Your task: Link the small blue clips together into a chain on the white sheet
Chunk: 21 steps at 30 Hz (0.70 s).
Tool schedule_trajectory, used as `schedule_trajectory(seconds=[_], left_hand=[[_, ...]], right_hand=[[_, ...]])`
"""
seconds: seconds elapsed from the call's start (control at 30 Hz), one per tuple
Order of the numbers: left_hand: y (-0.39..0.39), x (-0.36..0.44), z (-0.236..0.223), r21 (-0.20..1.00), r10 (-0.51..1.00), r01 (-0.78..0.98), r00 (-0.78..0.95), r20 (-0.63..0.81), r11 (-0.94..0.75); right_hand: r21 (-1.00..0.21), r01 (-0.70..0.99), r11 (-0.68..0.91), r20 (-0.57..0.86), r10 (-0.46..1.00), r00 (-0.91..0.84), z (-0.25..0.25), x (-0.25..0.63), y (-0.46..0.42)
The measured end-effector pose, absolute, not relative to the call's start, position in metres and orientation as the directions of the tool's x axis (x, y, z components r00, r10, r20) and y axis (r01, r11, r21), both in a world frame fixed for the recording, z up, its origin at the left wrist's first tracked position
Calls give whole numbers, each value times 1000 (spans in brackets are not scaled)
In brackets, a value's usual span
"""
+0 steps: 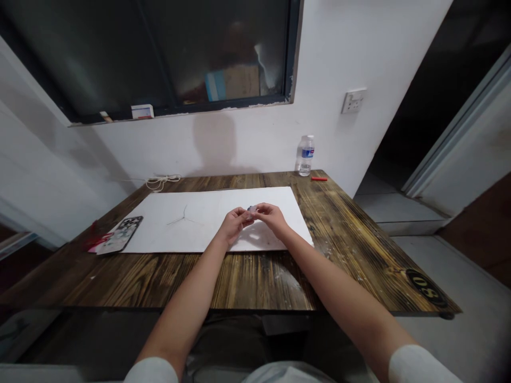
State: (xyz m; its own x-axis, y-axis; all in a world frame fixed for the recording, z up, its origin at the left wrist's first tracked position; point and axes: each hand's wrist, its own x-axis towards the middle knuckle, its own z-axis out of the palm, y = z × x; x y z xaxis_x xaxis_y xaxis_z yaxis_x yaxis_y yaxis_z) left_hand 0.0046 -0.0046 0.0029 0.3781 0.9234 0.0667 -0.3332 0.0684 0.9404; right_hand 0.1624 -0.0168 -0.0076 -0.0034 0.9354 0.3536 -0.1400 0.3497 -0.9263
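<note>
My left hand (233, 223) and my right hand (271, 218) meet above a large white paper sheet (199, 234) on a wooden table (255, 282). Between their fingertips they pinch a small grey-blue object (252, 210), mostly hidden by my fingers, so I cannot tell what it is. A thin grey Y-shaped line or thread (181, 216) lies on the sheet to the left of my hands. Both forearms reach in from the bottom of the view.
A phone in a patterned case (120, 234) lies at the sheet's left edge, over a red item (92, 239). At the back of the table are a plastic water bottle (306, 155), a red stick (319, 178) and a white cord (163, 182). The table's front edge runs below my forearms.
</note>
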Motion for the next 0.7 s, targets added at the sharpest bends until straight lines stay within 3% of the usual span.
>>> schedule_trajectory(seconds=[0.1, 0.2, 0.5, 0.7], left_hand=[[-5, 7, 2, 942, 927, -322, 373, 37, 92], [-5, 9, 1, 960, 937, -272, 348, 36, 64], [-1, 9, -6, 975, 976, 145, 166, 142, -167], [0, 7, -11, 942, 965, 244, 181, 187, -229]], right_hand=[[-927, -267, 266, 283, 959, -28, -8, 163, -16], [-929, -273, 252, 265, 964, -14, -9, 165, -16], [-972, -52, 230, 226, 972, 65, -11, 171, -11], [-971, 75, 229, 236, 967, 96, -16, 177, -3]])
